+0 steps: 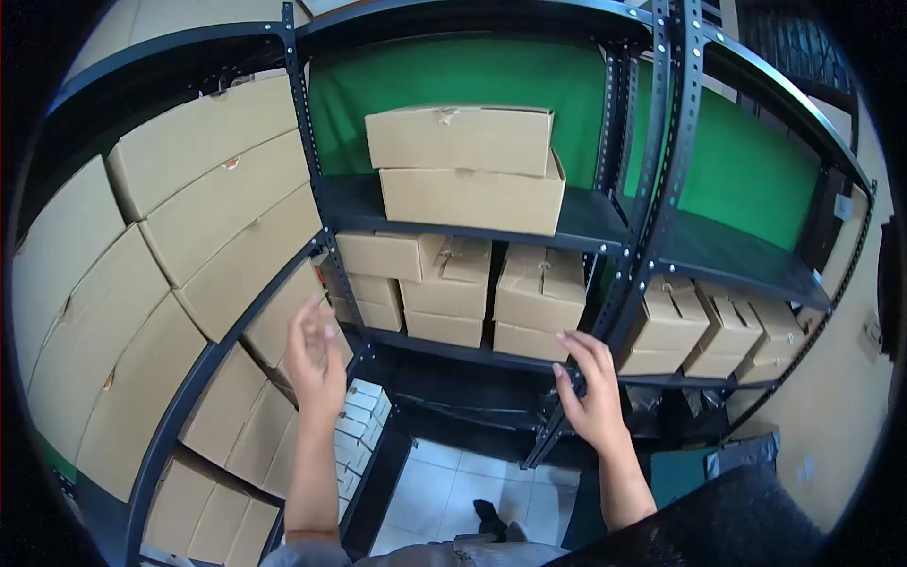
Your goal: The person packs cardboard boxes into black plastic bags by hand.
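Note:
My left hand point(316, 357) is raised with nothing in it, its fingers apart and pointing up. In this view it overlaps the cardboard boxes on the left shelf. My right hand point(590, 386) is also empty, thumb and fingers spread, in front of the lower shelf of the middle rack. Nearest to it in view is a stack of brown cardboard boxes point(540, 295). Above and between the hands, two flat cardboard boxes point(460, 142) lie one on the other on the upper black shelf point(590, 219), the top one shifted slightly left.
Large cardboard boxes point(222, 156) fill the left rack. White small boxes point(365, 416) stand low beside my left forearm. A perforated black upright point(661, 142) divides the middle and right racks. More boxes point(666, 326) sit at right. White floor tiles point(453, 487) show below.

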A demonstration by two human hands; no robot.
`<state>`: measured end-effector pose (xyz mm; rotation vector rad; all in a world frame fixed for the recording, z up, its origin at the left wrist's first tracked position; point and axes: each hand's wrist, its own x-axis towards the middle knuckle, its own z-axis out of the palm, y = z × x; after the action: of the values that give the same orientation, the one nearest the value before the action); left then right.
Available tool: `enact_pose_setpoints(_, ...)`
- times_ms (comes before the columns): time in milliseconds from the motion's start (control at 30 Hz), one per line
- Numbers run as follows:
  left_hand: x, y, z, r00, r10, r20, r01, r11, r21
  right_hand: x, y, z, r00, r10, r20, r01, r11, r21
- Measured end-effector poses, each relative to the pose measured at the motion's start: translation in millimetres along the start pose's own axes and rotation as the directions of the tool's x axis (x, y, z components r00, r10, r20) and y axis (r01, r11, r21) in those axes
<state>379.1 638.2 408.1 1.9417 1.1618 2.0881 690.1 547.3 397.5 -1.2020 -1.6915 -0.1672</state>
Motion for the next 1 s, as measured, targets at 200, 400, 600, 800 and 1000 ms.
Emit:
enact_pose_setpoints(200, 133, -20, 109, 0.987, 0.149, -0.066, -0.145, 0.988, 0.056, 112, 61, -12, 0.997, -0.045, -0.07, 0.046, 0.999, 0.022)
enact_pose_setpoints(400, 226, -96, 162, 0.937, -0.349, -0.002, 0.346, 0.931, -0.112, 220, 95, 2, 0.968, -0.201, -0.148, 0.176, 0.97, -0.167)
enact_pose_setpoints(600, 245, -95, 167, 0.835, -0.401, 0.378, 0.534, 0.755, -0.38, 287, 129, 34, 0.998, -0.033, 0.044, 0.031, 0.999, 0.037)
enact_pose_setpoints(800, 233, -69, 163, 0.961, -0.186, 0.206, 0.269, 0.806, -0.527, 286, 119, 17, 0.997, -0.06, 0.048, 0.035, 0.91, 0.412)
enact_pose_setpoints(1000, 198, -14, 110, 0.98, -0.023, 0.196, 0.177, 0.536, -0.826, 229, 81, -20, 0.979, -0.132, -0.157, 0.195, 0.83, 0.522)
